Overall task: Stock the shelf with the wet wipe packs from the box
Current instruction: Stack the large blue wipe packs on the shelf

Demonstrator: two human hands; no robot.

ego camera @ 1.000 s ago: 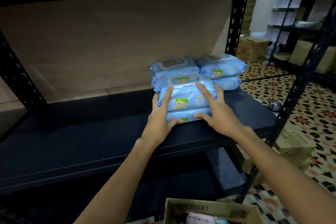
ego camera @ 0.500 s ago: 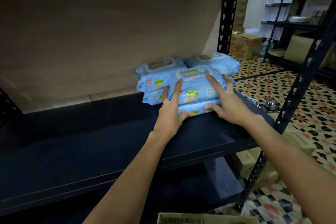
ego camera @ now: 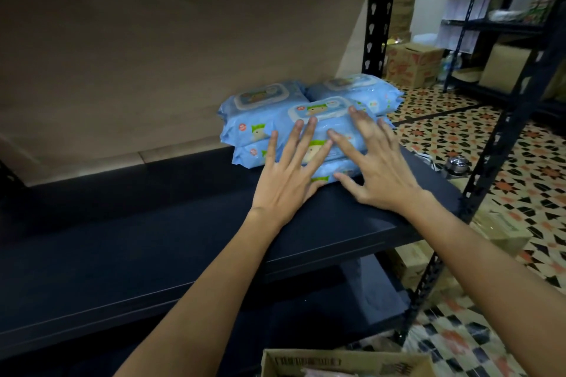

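Observation:
Several light blue wet wipe packs (ego camera: 260, 113) lie in low stacks at the right end of a dark shelf board (ego camera: 153, 239). The front stack (ego camera: 321, 112) sits closest to me. My left hand (ego camera: 288, 174) lies with straight, spread fingers against the front and left of that stack. My right hand (ego camera: 376, 168) has its spread fingers flat on the stack's top and right side, thumb low at the bottom pack. Neither hand curls round a pack. The open cardboard box (ego camera: 346, 363) shows at the bottom edge.
A black perforated upright (ego camera: 378, 9) stands behind the packs and another (ego camera: 502, 138) at the front right corner. A lower shelf (ego camera: 352, 300) lies beneath. Cardboard boxes (ego camera: 410, 64) and a second rack (ego camera: 496, 24) stand on the patterned tile floor to the right.
Both hands have slid up over the front stack with fingers spread wider and flatter, and they no longer clasp its sides. The stack sits slightly further back.

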